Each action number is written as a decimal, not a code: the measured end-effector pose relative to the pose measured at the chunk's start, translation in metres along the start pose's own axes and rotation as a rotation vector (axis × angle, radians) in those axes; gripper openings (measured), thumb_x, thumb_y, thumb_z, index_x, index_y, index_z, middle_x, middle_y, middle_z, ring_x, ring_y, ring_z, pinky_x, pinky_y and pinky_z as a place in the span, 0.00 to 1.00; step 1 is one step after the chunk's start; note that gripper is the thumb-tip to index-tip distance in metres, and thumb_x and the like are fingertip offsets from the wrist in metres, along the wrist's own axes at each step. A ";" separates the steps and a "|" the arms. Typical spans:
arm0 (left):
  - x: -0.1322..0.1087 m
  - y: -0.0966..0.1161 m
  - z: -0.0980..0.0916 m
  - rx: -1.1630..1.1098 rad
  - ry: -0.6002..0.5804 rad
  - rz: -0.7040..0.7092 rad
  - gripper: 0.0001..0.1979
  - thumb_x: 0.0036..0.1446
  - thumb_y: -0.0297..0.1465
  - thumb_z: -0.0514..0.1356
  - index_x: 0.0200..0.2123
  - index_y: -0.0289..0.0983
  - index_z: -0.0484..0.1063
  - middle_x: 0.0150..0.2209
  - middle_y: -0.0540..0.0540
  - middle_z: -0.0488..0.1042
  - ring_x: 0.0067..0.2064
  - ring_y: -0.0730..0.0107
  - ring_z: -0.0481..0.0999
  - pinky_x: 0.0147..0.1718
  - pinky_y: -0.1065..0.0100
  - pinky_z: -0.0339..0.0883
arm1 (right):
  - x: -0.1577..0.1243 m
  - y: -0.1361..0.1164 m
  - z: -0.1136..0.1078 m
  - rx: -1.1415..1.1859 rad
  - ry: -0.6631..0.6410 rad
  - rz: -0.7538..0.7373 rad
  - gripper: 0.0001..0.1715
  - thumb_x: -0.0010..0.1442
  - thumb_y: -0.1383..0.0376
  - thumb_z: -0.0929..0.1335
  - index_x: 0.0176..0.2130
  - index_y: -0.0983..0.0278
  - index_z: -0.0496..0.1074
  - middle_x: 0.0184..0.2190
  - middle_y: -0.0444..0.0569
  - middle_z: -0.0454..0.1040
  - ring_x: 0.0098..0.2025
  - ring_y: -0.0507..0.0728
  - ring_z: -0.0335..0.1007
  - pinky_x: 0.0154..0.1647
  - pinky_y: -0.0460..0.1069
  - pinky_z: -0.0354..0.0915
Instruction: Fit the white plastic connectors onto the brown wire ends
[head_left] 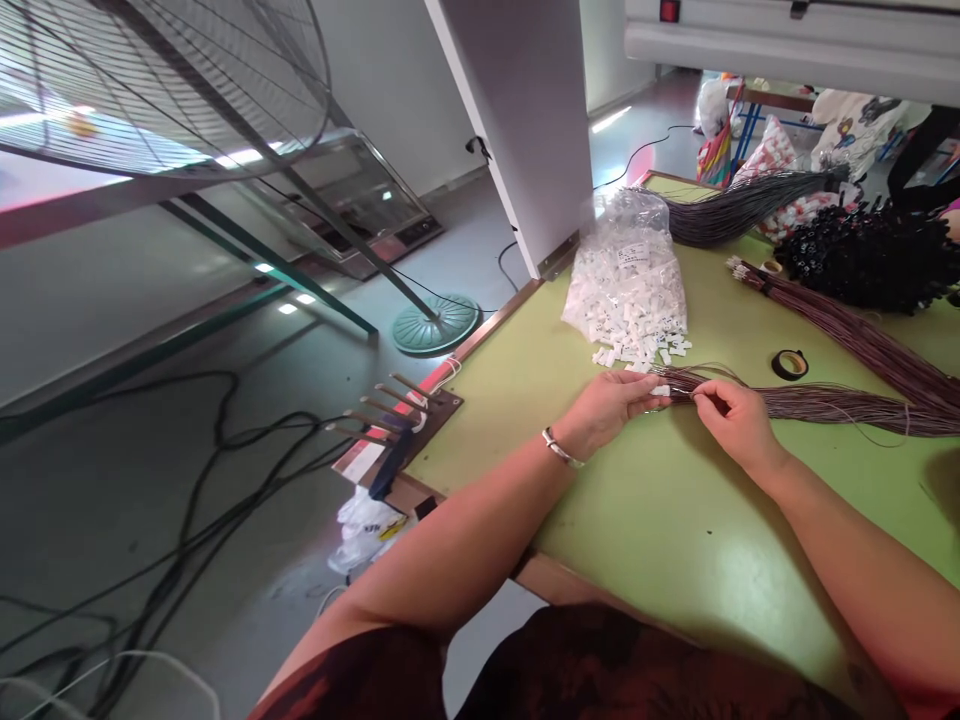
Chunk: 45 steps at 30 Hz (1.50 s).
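White connector (661, 390) sits pinched in the left hand (609, 408), nearer it than the right hand (736, 422), whose closed fingertips grip a thin wire (681, 391) stretching sideways between both.

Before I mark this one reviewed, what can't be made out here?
All in the head view:
White piece in the left hand: too small to tell whether the wire is seated in it.
Right hand: its fingertips cover part of that wire.
Bag label: print too small and blurred.
Near wire bundle: cut off by the right edge.
Fan: cut off at the top.
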<state>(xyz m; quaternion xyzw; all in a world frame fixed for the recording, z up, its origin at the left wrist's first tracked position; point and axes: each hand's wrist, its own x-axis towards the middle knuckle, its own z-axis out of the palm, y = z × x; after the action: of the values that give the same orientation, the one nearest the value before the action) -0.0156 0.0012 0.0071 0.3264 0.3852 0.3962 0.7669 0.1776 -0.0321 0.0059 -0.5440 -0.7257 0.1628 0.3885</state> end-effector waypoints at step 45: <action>-0.002 -0.007 0.003 0.108 -0.075 0.136 0.10 0.42 0.28 0.69 0.30 0.33 0.76 0.32 0.47 0.77 0.36 0.72 0.75 0.43 0.67 0.67 | -0.006 -0.008 0.000 -0.137 -0.001 -0.028 0.07 0.53 0.70 0.64 0.26 0.62 0.71 0.20 0.42 0.71 0.22 0.50 0.63 0.26 0.46 0.57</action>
<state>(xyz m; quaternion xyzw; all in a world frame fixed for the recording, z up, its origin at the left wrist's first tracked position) -0.0114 -0.0046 0.0035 0.4073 0.3538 0.4137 0.7334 0.1729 -0.0403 0.0093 -0.5593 -0.7427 0.1075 0.3523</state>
